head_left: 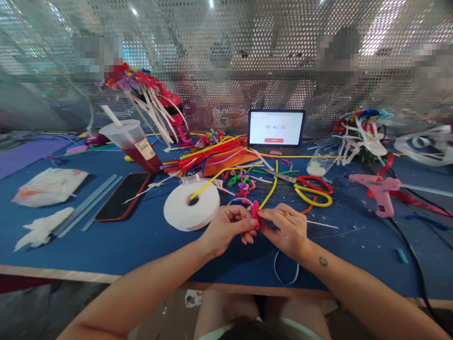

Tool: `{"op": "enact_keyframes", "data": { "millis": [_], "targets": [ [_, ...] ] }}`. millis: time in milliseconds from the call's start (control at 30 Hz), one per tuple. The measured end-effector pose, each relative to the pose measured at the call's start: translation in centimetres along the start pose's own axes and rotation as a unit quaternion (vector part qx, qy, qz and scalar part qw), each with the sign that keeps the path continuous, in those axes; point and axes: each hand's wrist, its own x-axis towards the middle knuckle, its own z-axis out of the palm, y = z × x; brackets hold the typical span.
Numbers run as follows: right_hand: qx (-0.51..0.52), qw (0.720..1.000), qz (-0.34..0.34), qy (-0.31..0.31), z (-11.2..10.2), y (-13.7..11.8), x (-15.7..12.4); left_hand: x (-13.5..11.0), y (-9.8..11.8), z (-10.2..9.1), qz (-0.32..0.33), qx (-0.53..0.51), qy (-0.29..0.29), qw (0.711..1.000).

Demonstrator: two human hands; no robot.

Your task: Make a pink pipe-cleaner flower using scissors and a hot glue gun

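Pinching a small pink pipe-cleaner flower [255, 214] between them, the left hand [226, 231] and right hand [285, 230] meet over the bench [106, 255], fingers [264, 214] closed on it from either side; its long axis stands roughly upright, about equally near both hands. Just beyond lie a white ribbon roll [191, 206], then scissors [283, 176] with red handles, and farther off a tablet [276, 127]
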Motion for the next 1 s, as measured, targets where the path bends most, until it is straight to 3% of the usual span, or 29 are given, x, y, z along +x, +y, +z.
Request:
{"op": "enact_keyframes", "data": {
  "millis": [600, 767, 1000],
  "targets": [
    [0.007, 1.0, -0.007, -0.002, 0.1, -0.1, 0.0, -0.2, -0.1, 0.4, 0.024, 0.022, 0.024, 0.999],
    [0.068, 0.997, 0.028, -0.009, -0.2, 0.2, 0.3, -0.3, -0.2, 0.0, 0.062, 0.04, -0.013, 0.997],
    [0.146, 0.986, 0.073, -0.037, -0.9, 0.1, 0.6, 0.3, 0.0, -0.4, 0.104, 0.034, 0.021, 0.994]
  ]
}}
